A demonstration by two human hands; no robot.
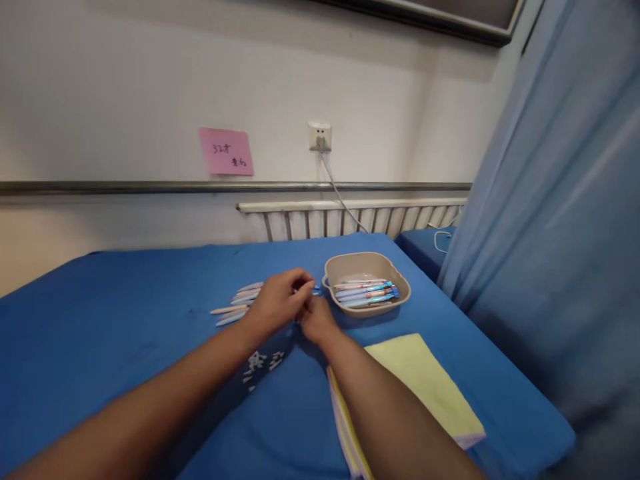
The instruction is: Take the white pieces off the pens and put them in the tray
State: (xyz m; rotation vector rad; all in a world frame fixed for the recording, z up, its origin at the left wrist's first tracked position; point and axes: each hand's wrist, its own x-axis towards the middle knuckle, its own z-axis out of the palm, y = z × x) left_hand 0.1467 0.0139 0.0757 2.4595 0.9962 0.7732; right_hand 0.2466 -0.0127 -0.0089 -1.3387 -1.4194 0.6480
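Observation:
Both my hands meet over the blue tablecloth (pixel 125 313). My left hand (pixel 277 300) has its fingers curled and pinched together, over the right ends of several pastel pens (pixel 237 301) lying in a row. My right hand (pixel 316 319) is closed and touches the left hand's fingertips. A thin blue piece, seemingly a pen, sticks out between them toward the bowl. A beige bowl (pixel 367 261) just right of my hands holds several more pens (pixel 367 293).
A yellow cloth (pixel 425 380) lies under my right forearm near the table's front. Small white marks (pixel 260 367) dot the tablecloth below my left wrist. A blue curtain (pixel 560 200) hangs at the right. A radiator (pixel 350 220), wall socket with cable and pink note are behind.

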